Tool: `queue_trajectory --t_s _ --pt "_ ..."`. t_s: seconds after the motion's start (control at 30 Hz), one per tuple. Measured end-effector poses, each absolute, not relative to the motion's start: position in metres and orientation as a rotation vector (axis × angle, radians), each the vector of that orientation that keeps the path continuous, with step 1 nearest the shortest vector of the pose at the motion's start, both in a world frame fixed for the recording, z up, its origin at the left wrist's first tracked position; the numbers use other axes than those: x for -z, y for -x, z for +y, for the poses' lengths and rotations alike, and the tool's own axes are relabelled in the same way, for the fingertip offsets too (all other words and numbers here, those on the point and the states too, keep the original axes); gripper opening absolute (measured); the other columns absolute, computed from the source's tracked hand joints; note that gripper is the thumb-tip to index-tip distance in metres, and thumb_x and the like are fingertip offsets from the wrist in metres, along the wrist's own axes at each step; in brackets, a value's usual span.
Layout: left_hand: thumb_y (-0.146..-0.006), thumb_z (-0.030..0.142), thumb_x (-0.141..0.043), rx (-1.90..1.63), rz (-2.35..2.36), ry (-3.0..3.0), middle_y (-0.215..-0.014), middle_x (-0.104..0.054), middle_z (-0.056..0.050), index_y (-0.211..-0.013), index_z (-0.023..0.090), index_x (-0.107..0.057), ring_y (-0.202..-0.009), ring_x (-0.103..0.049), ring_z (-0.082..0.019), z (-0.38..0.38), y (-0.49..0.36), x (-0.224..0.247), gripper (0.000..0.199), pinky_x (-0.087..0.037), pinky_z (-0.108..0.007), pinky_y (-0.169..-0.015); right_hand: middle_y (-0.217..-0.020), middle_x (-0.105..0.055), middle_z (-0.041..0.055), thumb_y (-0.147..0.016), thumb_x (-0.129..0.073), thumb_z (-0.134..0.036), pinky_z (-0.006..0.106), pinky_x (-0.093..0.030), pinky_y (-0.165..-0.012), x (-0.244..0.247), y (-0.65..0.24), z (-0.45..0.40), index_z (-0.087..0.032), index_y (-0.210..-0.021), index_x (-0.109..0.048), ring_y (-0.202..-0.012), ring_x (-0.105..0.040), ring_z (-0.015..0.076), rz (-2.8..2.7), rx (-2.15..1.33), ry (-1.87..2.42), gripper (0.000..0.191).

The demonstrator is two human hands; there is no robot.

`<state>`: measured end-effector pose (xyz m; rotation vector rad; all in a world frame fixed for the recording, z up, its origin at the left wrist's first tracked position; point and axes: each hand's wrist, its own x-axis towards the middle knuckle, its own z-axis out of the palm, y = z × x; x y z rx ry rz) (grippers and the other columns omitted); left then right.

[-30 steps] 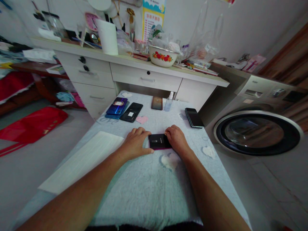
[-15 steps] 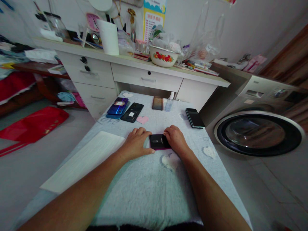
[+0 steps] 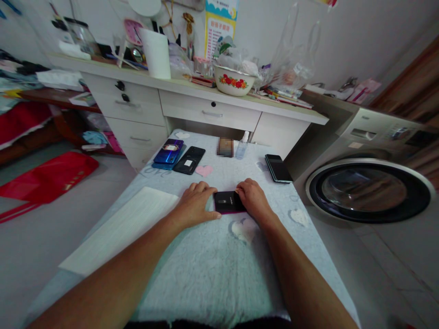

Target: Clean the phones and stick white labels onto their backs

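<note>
A black phone with a reddish edge lies back up on the cloth-covered table. At its left end is my left hand, thumb and forefinger spread around the corners, palm down. My right hand rests over the phone's right end with its fingers bent together; what the fingertips pinch is too small to make out. Behind, at the left, are a blue phone and a black phone with a white label. At the right lies a pair of stacked dark phones.
A clear spray bottle stands at the table's far edge beside a blurred brown item. A pale board lies at the left. Beyond are a cluttered desk and a washing machine.
My right hand has shifted slightly to the right along the phone, and a little more of the phone's back shows. My left hand has hardly moved.
</note>
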<state>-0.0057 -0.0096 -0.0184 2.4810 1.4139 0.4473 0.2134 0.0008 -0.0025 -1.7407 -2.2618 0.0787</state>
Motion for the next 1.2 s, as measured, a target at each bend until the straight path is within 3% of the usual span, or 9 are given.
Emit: queue_trajectory --t_s 0.47,1.2 --pt "-0.065 0.060 -0.069 -0.435 1.415 -2.493 -0.117 -0.051 -0.007 -0.124 0.024 -0.052 -0.105 -0.047 -0.029 -0.010 0.005 0.018 0.071 -0.040 -0.039 -0.091 -0.089 -0.061 0.0084 -0.090 -0.048 -0.019 0.026 -0.036 -0.079 0.004 -0.226 0.003 -0.017 -0.087 -0.068 -0.088 -0.054 0.0181 -2.160 -0.013 1.927 0.021" --pt "-0.064 0.058 -0.070 -0.439 1.457 -2.483 -0.117 -0.052 -0.008 -0.122 0.022 -0.051 -0.106 -0.046 -0.029 -0.012 0.004 0.017 0.071 -0.039 -0.039 -0.092 -0.091 -0.060 0.0066 -0.092 -0.051 -0.020 0.027 -0.037 -0.082 0.006 -0.196 -0.001 -0.017 -0.089 -0.068 -0.090 -0.051 0.0184 -2.315 -0.046 1.636 0.018"
